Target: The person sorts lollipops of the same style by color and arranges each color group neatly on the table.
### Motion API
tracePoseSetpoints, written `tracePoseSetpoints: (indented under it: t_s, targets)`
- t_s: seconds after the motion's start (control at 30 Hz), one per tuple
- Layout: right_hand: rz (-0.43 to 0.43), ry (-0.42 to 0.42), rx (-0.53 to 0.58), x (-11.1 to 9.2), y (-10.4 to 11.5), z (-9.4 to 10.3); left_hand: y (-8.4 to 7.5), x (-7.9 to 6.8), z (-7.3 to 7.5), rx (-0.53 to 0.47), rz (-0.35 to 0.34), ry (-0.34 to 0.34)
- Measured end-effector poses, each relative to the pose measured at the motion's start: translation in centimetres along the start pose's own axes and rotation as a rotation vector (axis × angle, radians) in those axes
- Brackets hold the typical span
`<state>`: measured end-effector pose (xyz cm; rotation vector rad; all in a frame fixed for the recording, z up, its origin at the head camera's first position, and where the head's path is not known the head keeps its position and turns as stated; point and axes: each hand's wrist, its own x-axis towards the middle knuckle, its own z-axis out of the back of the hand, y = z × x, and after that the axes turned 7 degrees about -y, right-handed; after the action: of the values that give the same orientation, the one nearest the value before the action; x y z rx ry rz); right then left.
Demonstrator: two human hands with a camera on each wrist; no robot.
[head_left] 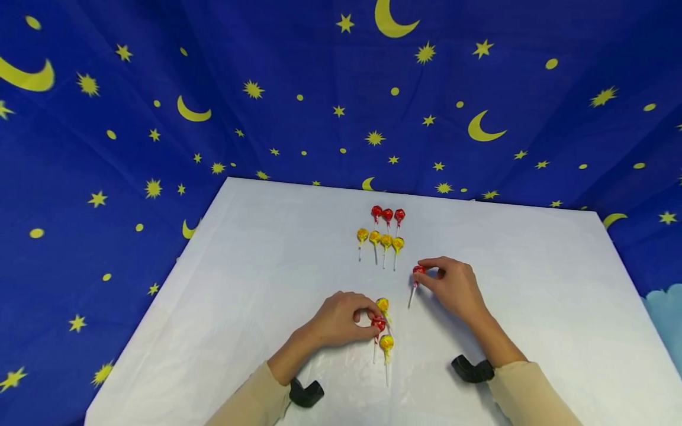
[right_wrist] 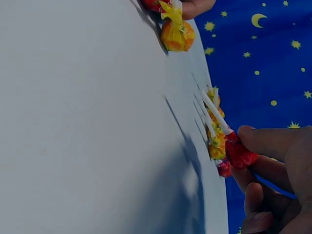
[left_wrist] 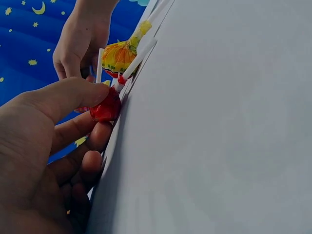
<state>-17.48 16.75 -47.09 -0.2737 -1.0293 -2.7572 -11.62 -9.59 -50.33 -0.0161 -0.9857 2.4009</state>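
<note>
My left hand (head_left: 341,319) pinches the head of a red lollipop (left_wrist: 107,105) between thumb and fingers, near the table surface. Close beside it lie two yellow lollipops, one (head_left: 383,305) just beyond the fingertips and one (head_left: 386,343) on the nearer side. To the right, my right hand (head_left: 453,287) holds another red lollipop (right_wrist: 240,151) by its wrapped head, the white stick pointing back toward me. In the right wrist view that lollipop appears raised off the table, its shadow apart from it.
Farther back, a row of yellow lollipops (head_left: 386,241) lies with sticks toward me. Behind it is a row of three red lollipops (head_left: 388,215). The white table (head_left: 256,254) ends at a blue curtain (head_left: 298,130) with moons and stars. Black wrist mounts (head_left: 306,393) sit on both forearms.
</note>
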Motion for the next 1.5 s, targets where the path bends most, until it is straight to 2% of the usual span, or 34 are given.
tracePoseSetpoints:
  t_s: [0.53,0.83,1.17,1.5]
  targets:
    - [-0.049,0.028,-0.017,3.5,-0.9,-0.1,0.2,-0.1,-0.1,-0.053,-0.018,-0.018]
    - [-0.069,0.034,-0.018,5.7,-1.4,-0.3,0.1,0.0,0.0,-0.036,-0.011,-0.013]
    - [-0.093,0.045,-0.051,8.0,-2.3,-1.5,0.2,-0.4,-0.2,-0.042,-0.022,-0.03]
    - [-0.178,0.053,-0.045,10.7,-2.5,-2.0,0.3,-0.2,-0.2,-0.026,-0.039,-0.045]
